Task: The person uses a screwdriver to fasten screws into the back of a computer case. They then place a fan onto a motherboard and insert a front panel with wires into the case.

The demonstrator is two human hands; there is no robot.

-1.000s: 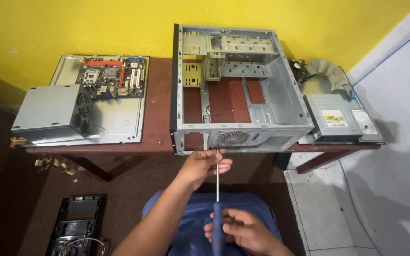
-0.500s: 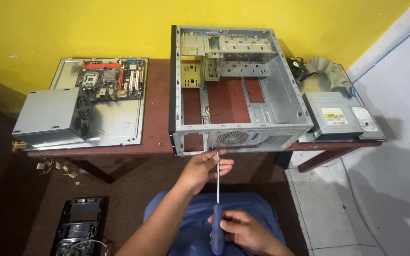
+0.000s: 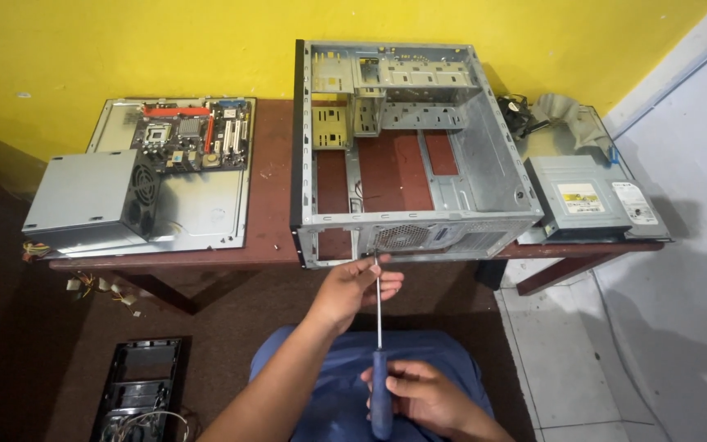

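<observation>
My right hand (image 3: pixel 423 399) grips the blue handle of a long screwdriver (image 3: pixel 379 344) low in the view, over my lap. Its thin metal shaft runs up to the near edge of an empty grey computer case (image 3: pixel 484 164) lying open on the brown table (image 3: pixel 272 213). My left hand (image 3: pixel 353 288) pinches the shaft near its tip, just below the case's rear panel with the round fan grille.
A grey side panel (image 3: pixel 206 209) on the table's left carries a motherboard (image 3: pixel 194 135) and a grey power supply (image 3: pixel 92 200). Two optical drives (image 3: pixel 591 200) and cables lie right of the case. A black front bezel (image 3: pixel 141 389) lies on the dark floor, bottom left. A yellow wall stands behind.
Both hands and the screwdriver stay in nearly the same place. The view has shifted only slightly.
</observation>
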